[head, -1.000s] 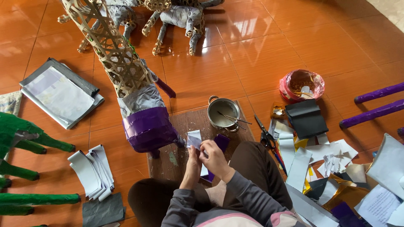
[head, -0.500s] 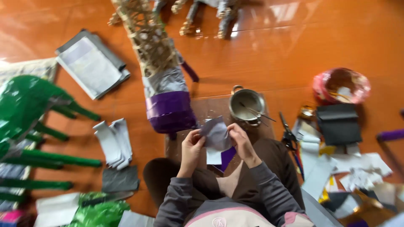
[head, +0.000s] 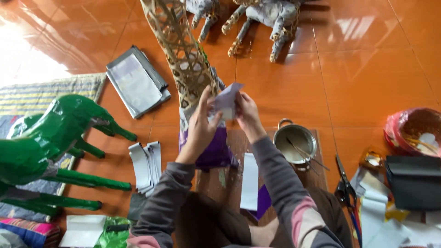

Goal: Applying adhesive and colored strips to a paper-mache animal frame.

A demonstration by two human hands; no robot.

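Paper: small pale lilac paper scrap point(head: 227, 98), held up in the middle of the frame, a bit above centre, pinched between both hands
Left hand: left hand point(head: 201, 123) comes up from the lower middle, fingers clenched on the left edge of the scrap, thumb side toward the woven frame
Right hand: right hand point(head: 246, 112) is just right of it, fingertips grasping the right edge of the same scrap, so both hands have a grip on it
Frame: tall woven bamboo frame point(head: 180, 50) runs from the top of the picture down to the centre, right behind the hands; its lower end is wrapped in purple paper point(head: 209, 149)
Board: wooden board point(head: 229, 177) lies on the floor under the arms, with a white paper strip point(head: 250, 181) lying on it
Pot: small metal pot point(head: 295, 143) sits on the right part of the board, a couple of thin sticks resting in it
Scissors: scissors point(head: 344, 187) lie just off the board's right edge, lower right
Green stuff: green paper animal figures point(head: 55, 133) fill the left side, legs pointing right
Strips: pile of white strips point(head: 146, 166) on the floor between the green figures and the board
Folder: grey folder point(head: 137, 85) upper left on the orange tile floor point(head: 367, 69)
Bowl: pink bowl point(head: 415, 131) at the right edge
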